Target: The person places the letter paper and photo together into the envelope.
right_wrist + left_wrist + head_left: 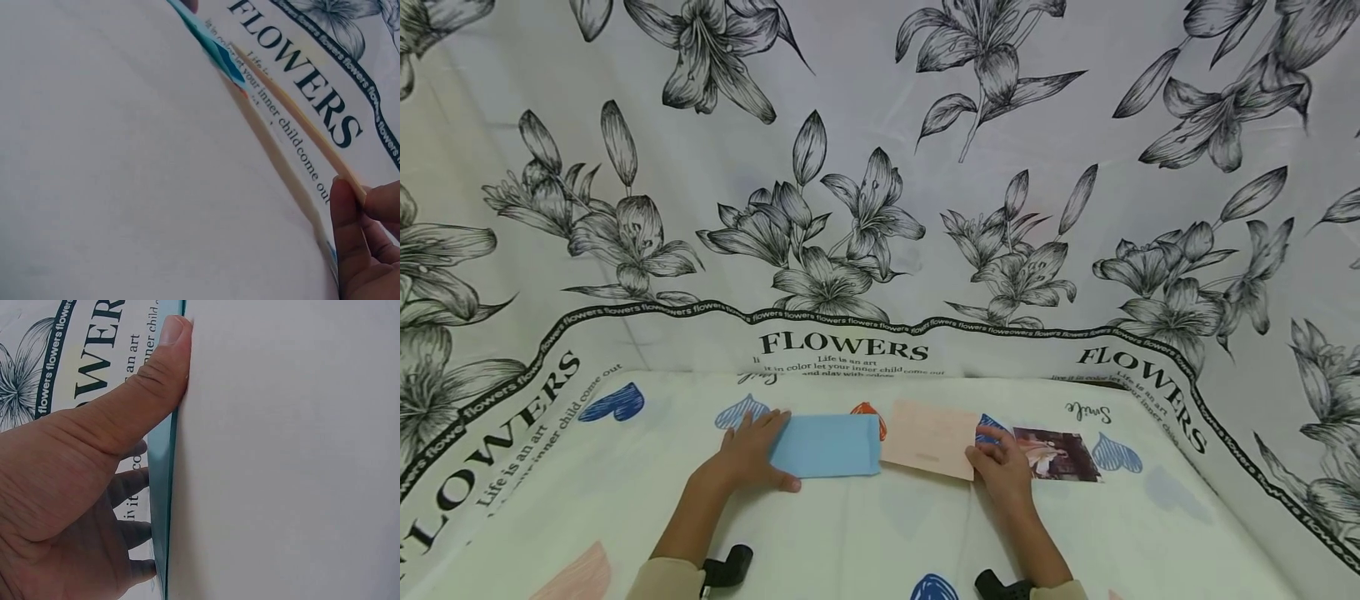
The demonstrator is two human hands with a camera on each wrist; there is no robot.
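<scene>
A light blue envelope [829,446] lies in the middle of the table in the head view. My left hand [748,454] holds its left end, thumb at the near corner and fingertips at the far one. In the left wrist view the thumb [165,369] is along the blue edge [160,494], with the other fingers touching its other side. To the right is a peach-coloured card [928,437] with faint small print. My right hand [1006,475] pinches its right edge; the right wrist view shows the card [306,122] edge-on, raised off the cloth.
A dark photo-like print [1056,455] lies just right of the right hand. White cloth with hearts and lettering covers the table [820,542]. Behind it hangs a floral sheet [865,83]. Black wrist devices [730,567] are near both sleeves.
</scene>
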